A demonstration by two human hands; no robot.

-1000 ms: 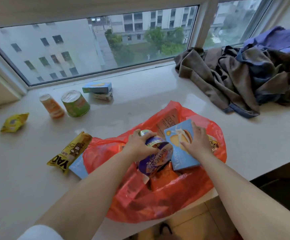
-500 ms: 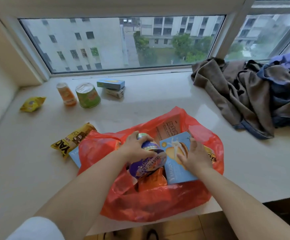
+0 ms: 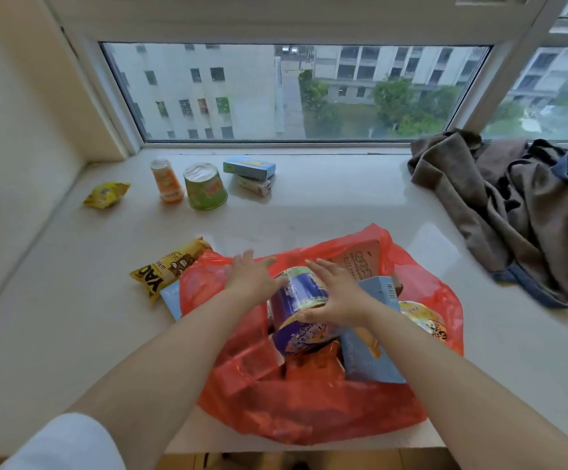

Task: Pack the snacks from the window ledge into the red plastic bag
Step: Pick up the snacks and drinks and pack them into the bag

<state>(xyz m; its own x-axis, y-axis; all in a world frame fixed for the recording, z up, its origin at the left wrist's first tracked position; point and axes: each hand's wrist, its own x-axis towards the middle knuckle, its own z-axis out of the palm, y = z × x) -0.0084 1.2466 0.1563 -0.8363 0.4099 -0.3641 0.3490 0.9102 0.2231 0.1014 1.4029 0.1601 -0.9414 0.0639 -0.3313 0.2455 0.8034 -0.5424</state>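
Head view: both grips (left hand (image 3: 252, 278), right hand (image 3: 338, 296)) spread open over the purple cup (image 3: 301, 310) in the red plastic bag (image 3: 309, 408).

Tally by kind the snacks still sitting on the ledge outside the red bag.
Cups or tubs: 2, orange cup and green tub
Boxes: 2, blue box stacked on pale box
Packets: 2, small yellow packet and yellow-brown packet
Total: 6

Upper-floor home: window ledge (image 3: 309, 205), heaped clothes (image 3: 513, 212).
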